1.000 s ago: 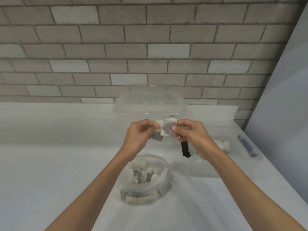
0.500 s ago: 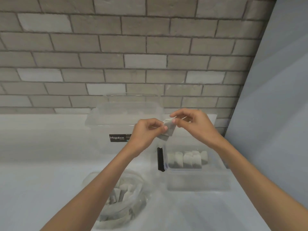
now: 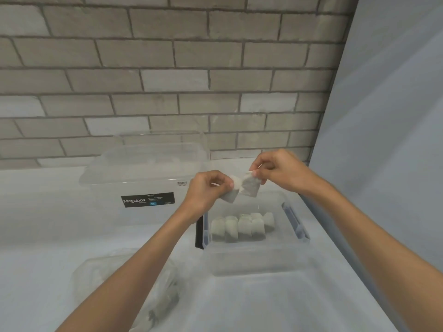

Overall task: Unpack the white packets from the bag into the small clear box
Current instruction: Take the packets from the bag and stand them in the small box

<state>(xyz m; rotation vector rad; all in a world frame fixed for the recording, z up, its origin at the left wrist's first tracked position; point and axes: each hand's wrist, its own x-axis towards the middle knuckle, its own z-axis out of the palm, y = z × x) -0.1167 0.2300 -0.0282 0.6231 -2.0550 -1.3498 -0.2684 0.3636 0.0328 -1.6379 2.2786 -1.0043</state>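
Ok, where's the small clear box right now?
In the head view the small clear box sits right of centre on the table, just below the left hand and right hand, right of the large Megabox bin.

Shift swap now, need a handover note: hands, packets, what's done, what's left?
Left hand and right hand each pinch one end of the held packets, above the small clear box.
Done: a row of stored packets stands in the box's far half.
Bag lies at the lower left; its contents are too blurred to count.
Left: set the held packets in, then check the bag.
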